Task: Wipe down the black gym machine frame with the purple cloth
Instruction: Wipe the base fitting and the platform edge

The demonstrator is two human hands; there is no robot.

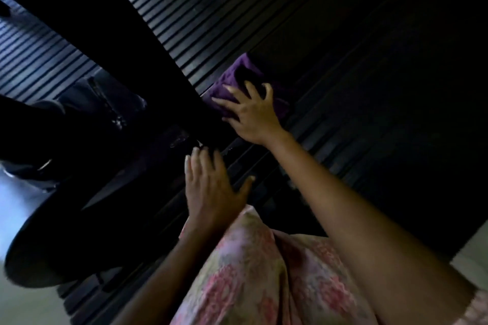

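While the scene is very dark, the single head view shows enough to place the work. Of the two hands, the right hand (pixel 250 111) lies spread on the purple cloth (pixel 237 84), fingers splayed and slightly bent, pressing it down rather than gripping it. The cloth sits bunched against the foot of a black frame beam (pixel 126 42) that runs diagonally up to the left, where that beam meets a ribbed black platform (pixel 211 8). The left hand (pixel 211 187) is flat and relaxed, fingers straight and close together, holding nothing; it seems to rest on a dark part of the machine just below the beam, though the gloom hides exactly what it touches.

As for progress, I judge the wiping to be under way at the base of the beam. No surface shows a clear wiped or unwiped boundary, so how much is done cannot be told; the long upper run of the beam probably remains.

The cloth looks soft, thick and folded into lumps. The beam is smooth, matte and straight-edged. The platform carries fine parallel ridges that catch faint light. A floral pink garment (pixel 264 272) fills the lower foreground.
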